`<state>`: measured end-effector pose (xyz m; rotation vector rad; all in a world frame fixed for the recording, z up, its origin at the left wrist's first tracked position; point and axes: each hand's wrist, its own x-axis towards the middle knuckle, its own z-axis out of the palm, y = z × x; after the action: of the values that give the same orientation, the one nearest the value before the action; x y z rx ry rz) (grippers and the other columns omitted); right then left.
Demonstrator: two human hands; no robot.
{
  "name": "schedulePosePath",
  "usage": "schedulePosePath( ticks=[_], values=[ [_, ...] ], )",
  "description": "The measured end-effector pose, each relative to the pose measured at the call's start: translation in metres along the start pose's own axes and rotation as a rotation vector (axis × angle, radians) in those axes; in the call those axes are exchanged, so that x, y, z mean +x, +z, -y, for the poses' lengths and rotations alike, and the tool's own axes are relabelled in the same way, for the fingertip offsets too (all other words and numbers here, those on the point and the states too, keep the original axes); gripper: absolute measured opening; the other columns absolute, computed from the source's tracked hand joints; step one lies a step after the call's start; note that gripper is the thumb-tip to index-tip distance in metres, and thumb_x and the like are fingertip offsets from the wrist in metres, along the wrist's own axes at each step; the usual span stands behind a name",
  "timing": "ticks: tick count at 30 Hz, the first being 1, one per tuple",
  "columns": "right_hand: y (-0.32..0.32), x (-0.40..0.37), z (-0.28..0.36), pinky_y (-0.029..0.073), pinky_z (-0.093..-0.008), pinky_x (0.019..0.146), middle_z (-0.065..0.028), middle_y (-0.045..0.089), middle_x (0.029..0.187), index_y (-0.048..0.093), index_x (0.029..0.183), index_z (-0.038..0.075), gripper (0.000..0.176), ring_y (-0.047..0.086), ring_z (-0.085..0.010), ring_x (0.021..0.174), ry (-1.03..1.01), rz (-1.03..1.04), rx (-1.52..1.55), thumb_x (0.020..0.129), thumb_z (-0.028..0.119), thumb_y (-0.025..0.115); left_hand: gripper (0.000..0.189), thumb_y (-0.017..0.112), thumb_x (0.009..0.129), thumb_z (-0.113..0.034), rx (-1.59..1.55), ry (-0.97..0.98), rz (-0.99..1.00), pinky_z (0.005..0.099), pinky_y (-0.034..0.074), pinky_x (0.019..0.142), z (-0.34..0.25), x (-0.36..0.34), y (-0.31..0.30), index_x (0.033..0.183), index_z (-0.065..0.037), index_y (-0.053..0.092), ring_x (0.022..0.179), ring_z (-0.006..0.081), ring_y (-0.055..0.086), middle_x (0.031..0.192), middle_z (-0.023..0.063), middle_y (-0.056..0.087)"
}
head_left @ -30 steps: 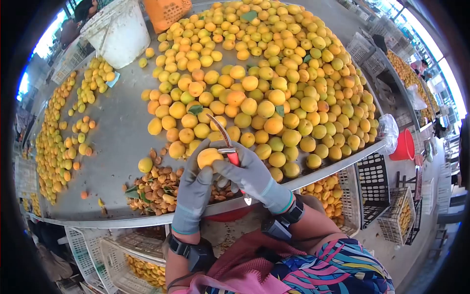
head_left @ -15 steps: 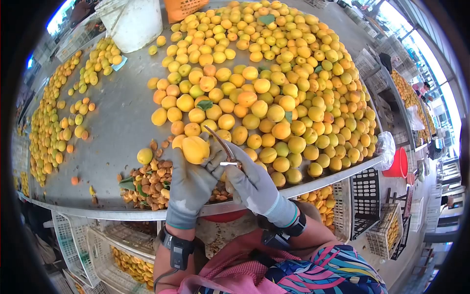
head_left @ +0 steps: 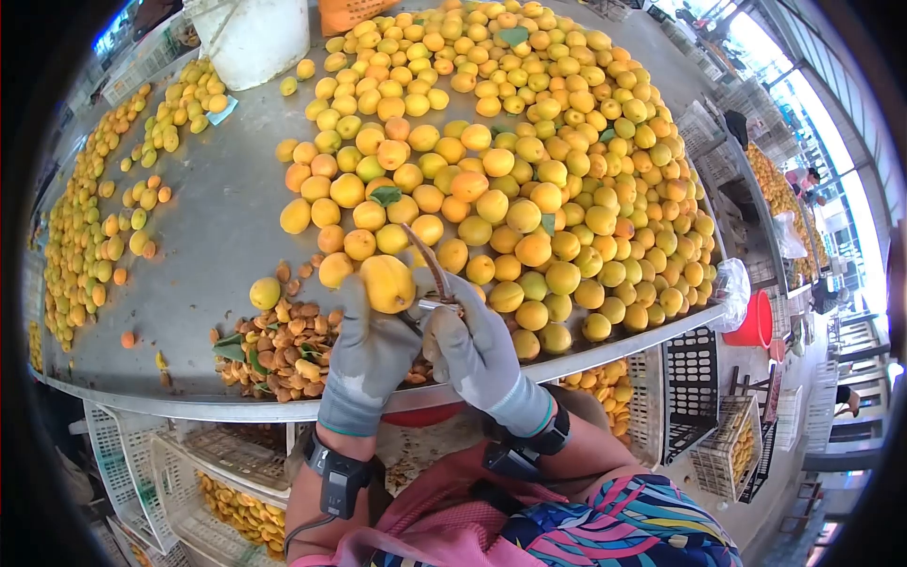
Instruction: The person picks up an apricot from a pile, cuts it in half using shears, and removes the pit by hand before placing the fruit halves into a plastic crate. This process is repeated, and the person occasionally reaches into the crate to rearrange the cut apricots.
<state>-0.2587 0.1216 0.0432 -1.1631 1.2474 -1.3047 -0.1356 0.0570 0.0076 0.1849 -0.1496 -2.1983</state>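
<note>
Now the gloved left hand (head_left: 367,352) grips an apricot (head_left: 388,283) above the table's near edge (head_left: 189,408), while the right hand (head_left: 475,348) clamps a curved knife (head_left: 430,267) just beside it, pits (head_left: 283,345) piled left.

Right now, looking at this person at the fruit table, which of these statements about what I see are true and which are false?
1. The left hand holds an apricot. True.
2. The right hand is empty. False: it grips a knife, blade pointing up.
3. Both hands are bare. False: both wear grey gloves.
4. A heap of pits lies near the front edge of the table. True.
5. The container at the table's far end is black. False: the bucket there is white.
</note>
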Motion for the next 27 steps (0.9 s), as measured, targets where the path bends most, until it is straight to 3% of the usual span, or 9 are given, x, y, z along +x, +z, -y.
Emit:
schedulePosePath(
  ticks=[2, 8, 11, 13, 17, 20, 27],
  values=[
    [0.001, 0.001, -0.001, 0.042, -0.0238, 0.062, -0.0044, 0.053, 0.078, 0.037, 0.134, -0.003, 0.046, 0.048, -0.0104, 0.065, -0.014, 0.008, -0.033, 0.099, 0.025, 0.045, 0.054, 0.054, 0.093, -0.042, 0.103, 0.034, -0.064, 0.0422, 0.034, 0.105, 0.003, -0.001, 0.012, 0.131, -0.006, 0.043, 0.114, 0.0241, 0.050, 0.125, 0.0076, 0.051],
    [0.004, 0.001, 0.001, 0.045, -0.0239, 0.064, -0.0073, 0.059, 0.084, 0.039, 0.133, -0.003, 0.044, 0.054, -0.0100, 0.070, -0.077, -0.067, -0.078, 0.096, 0.020, 0.049, 0.049, 0.052, 0.095, -0.038, 0.134, -0.039, -0.011, 0.0393, 0.037, 0.102, 0.000, -0.001, -0.010, 0.131, -0.006, 0.042, 0.115, 0.0220, 0.049, 0.124, 0.0064, 0.051],
    [0.005, 0.002, 0.004, 0.043, -0.0212, 0.059, -0.0049, 0.058, 0.080, 0.041, 0.132, -0.002, 0.043, 0.051, -0.0071, 0.064, -0.071, -0.162, -0.131, 0.094, 0.016, 0.054, 0.049, 0.054, 0.095, -0.035, 0.196, 0.002, -0.013, 0.0363, 0.039, 0.100, 0.002, -0.002, -0.011, 0.131, -0.005, 0.042, 0.113, 0.0202, 0.051, 0.123, 0.0066, 0.052],
    [0.007, 0.004, 0.013, 0.039, -0.0177, 0.050, -0.0008, 0.056, 0.074, 0.043, 0.131, 0.001, 0.043, 0.049, -0.0032, 0.058, 0.127, -0.230, 0.275, 0.092, 0.013, 0.058, 0.049, 0.056, 0.094, -0.033, 0.331, 0.025, 0.002, 0.0349, 0.039, 0.099, 0.001, -0.004, -0.009, 0.131, -0.004, 0.042, 0.112, 0.0190, 0.051, 0.122, 0.0070, 0.052],
    [-0.005, 0.008, 0.010, 0.039, -0.0169, 0.040, 0.0006, 0.057, 0.076, 0.043, 0.132, 0.004, 0.043, 0.051, -0.0021, 0.055, 0.231, -0.125, 0.407, 0.092, 0.012, 0.057, 0.053, 0.062, 0.090, -0.030, 0.627, 0.072, 0.021, 0.0309, 0.040, 0.098, -0.001, -0.008, 0.003, 0.131, -0.003, 0.041, 0.112, 0.0165, 0.051, 0.123, 0.0082, 0.051],
    [-0.002, 0.009, 0.014, 0.037, -0.0191, 0.039, -0.0012, 0.057, 0.065, 0.043, 0.132, 0.006, 0.041, 0.048, -0.0058, 0.043, 0.254, -0.139, 0.443, 0.094, 0.016, 0.054, 0.056, 0.063, 0.090, -0.030, 0.678, 0.082, 0.029, 0.0295, 0.041, 0.097, -0.002, -0.007, 0.002, 0.132, -0.002, 0.039, 0.112, 0.0158, 0.050, 0.123, 0.0080, 0.052],
    [-0.006, 0.010, 0.020, 0.042, -0.0221, 0.040, -0.0042, 0.057, 0.067, 0.041, 0.135, 0.007, 0.046, 0.050, -0.0087, 0.046, 0.310, -0.109, 0.560, 0.090, 0.004, 0.049, 0.060, 0.065, 0.088, -0.030, 0.804, 0.120, 0.054, 0.0282, 0.040, 0.097, -0.003, -0.008, 0.002, 0.134, -0.003, 0.038, 0.112, 0.0149, 0.051, 0.122, 0.0064, 0.053]
  ],
)
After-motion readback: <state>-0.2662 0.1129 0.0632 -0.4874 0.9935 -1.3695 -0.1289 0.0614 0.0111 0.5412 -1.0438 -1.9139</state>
